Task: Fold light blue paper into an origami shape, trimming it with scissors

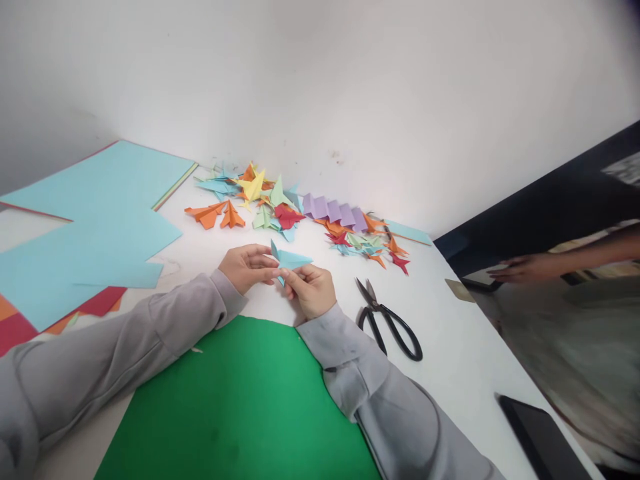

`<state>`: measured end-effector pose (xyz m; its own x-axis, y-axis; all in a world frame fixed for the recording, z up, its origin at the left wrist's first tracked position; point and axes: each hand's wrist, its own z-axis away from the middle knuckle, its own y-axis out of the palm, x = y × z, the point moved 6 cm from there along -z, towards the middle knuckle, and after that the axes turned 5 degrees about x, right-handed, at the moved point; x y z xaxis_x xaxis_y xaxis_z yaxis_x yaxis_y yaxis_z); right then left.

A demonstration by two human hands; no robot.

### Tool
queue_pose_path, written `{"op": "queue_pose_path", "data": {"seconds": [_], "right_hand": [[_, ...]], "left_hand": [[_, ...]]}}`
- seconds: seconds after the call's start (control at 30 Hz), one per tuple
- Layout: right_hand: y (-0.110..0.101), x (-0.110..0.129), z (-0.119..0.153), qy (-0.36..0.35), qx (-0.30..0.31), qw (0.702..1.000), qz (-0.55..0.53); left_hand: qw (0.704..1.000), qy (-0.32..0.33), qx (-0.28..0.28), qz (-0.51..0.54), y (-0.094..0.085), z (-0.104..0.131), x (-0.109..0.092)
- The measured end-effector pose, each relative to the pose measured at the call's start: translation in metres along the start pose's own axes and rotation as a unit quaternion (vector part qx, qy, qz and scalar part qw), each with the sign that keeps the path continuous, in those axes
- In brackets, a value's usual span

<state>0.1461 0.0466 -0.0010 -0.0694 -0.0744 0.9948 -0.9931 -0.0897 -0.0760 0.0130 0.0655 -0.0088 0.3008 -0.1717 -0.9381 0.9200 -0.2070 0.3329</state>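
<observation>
Both hands' grip [287, 272] on folded blue paper [293, 259], lower part seemingly hidden

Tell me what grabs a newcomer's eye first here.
Both hands, left hand and right hand, pinch a light blue folded paper piece at the centre. Behind it, a colourful heap of folded paper figures lines the wall. Black scissors lie to the right.

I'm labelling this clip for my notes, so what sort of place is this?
Probably a paper-craft or origami work table set against a plain wall. Both hands hold a light blue folded piece; finished folded figures, stacked coloured sheets and black scissors lie around.
</observation>
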Motion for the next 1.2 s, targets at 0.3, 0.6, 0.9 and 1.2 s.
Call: {"op": "queue_pose_path", "data": {"seconds": [0.3,0.6,0.9,1.2], "right_hand": [[0.006,-0.002,-0.001,0.026,0.032,0.998,-0.054],[0.009,0.004,0.001,-0.017,0.036,0.999,-0.025],[0.013,-0.006,0.001,-0.026,0.078,0.997,-0.007],[0.014,0.000,0.002,-0.074,0.088,0.991,0.072]], "left_hand": [[0.999,-0.019,0.034,0.023,0.000,-0.002,-0.001],[0.997,-0.002,0.007,0.079,0.000,0.001,-0.005],[1.000,-0.001,0.029,0.002,-0.002,-0.005,-0.003],[1.000,0.015,0.019,-0.009,-0.003,-0.005,-0.001]]}}
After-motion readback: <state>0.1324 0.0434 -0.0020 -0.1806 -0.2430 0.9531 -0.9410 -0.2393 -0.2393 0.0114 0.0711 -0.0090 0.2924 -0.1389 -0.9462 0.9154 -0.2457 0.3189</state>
